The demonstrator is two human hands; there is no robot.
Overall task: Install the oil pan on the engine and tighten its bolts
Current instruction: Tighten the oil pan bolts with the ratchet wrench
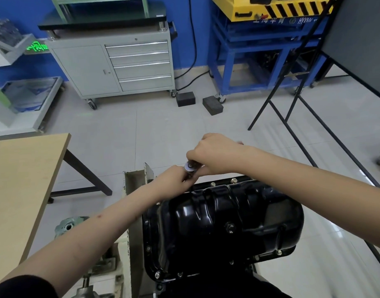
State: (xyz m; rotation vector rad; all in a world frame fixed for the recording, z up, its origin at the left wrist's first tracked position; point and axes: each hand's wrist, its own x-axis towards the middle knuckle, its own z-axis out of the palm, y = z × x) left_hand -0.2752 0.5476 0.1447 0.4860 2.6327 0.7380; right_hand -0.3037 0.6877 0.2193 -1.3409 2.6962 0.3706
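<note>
The glossy black oil pan [223,224] lies on the engine below me, with bolts showing along its rim, such as one at the far edge [233,180] and one at the near left corner [157,275]. A ratchet wrench stands over the pan's far left corner, its round silver head [189,166] facing up. My right hand [214,154] grips the wrench handle, which it hides. My left hand [176,176] is just below the head, fingers curled round the socket or extension under it.
The engine sits on a cream metal stand [128,211]. A wooden table [21,181] stands to the left. Beyond lie a grey drawer cabinet [120,65], two black blocks [185,98] on the tiled floor, a blue frame [238,61] and a black easel leg [277,104].
</note>
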